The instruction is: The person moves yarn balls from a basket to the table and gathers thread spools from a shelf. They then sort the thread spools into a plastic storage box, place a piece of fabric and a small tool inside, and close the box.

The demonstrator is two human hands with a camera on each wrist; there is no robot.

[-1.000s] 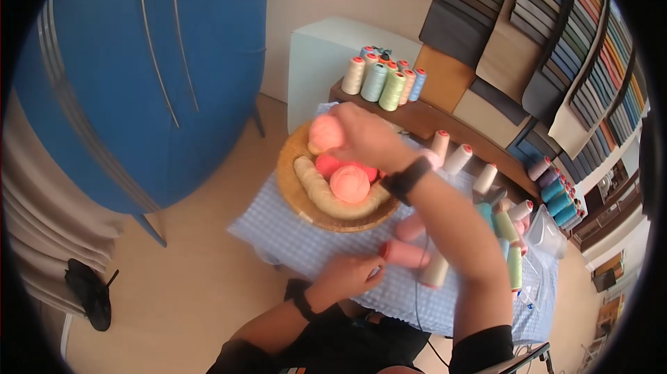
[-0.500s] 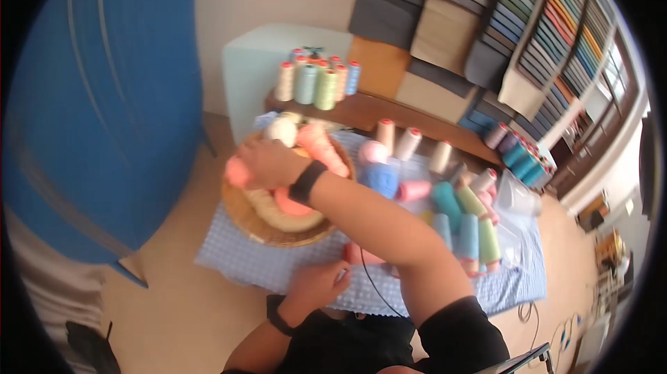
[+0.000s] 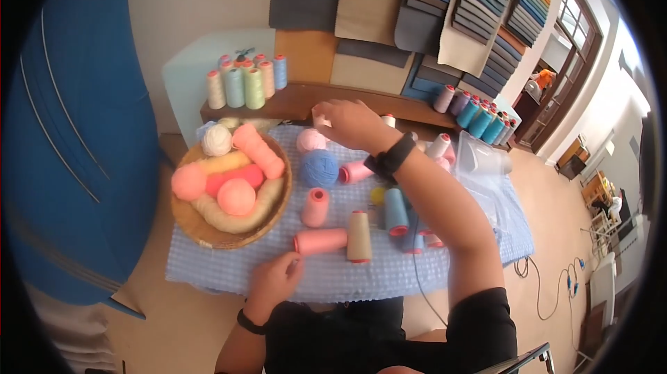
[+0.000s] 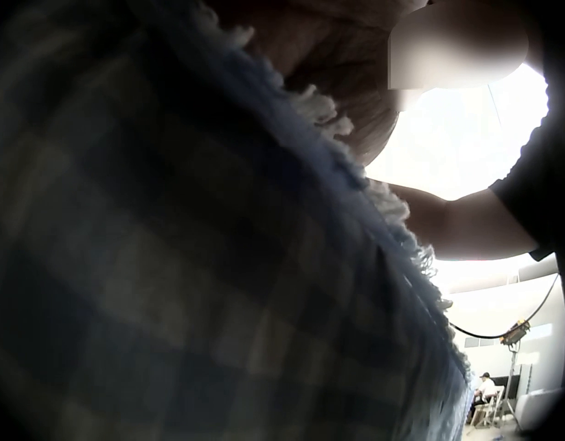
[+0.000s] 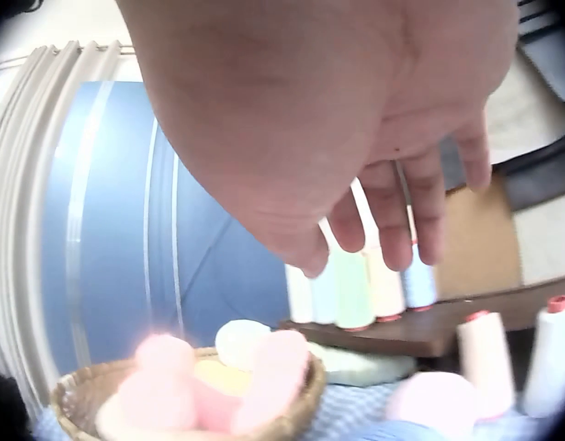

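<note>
My right hand [image 3: 353, 125] reaches over the back of the table, above a pale pink yarn ball [image 3: 310, 140] and a blue yarn ball [image 3: 320, 168]. In the right wrist view its fingers [image 5: 390, 216] hang loosely bent and apart, holding nothing. To the left stands a round wicker basket [image 3: 276, 206] with a coral yarn ball [image 3: 189, 181], another coral ball [image 3: 236, 197], a white ball [image 3: 217, 140] and several skeins. My left hand [image 3: 276, 278] rests at the front table edge, fingers loosely curled, close beside a lying coral thread cone [image 3: 321, 241].
A beige cone [image 3: 359, 236], a pink cone [image 3: 316, 207] and a blue cone [image 3: 396, 211] are around the table's middle. Clear plastic containers [image 3: 479, 158] sit at the right. Thread spools [image 3: 235, 87] line a brown shelf [image 3: 299, 101] behind. A black cable [image 3: 419, 270] crosses the front edge.
My right hand has set the coral yarn ball down at the basket's left side, released it and moved right, out of the basket. The head view has turned right; the left hand stays at the edge.
</note>
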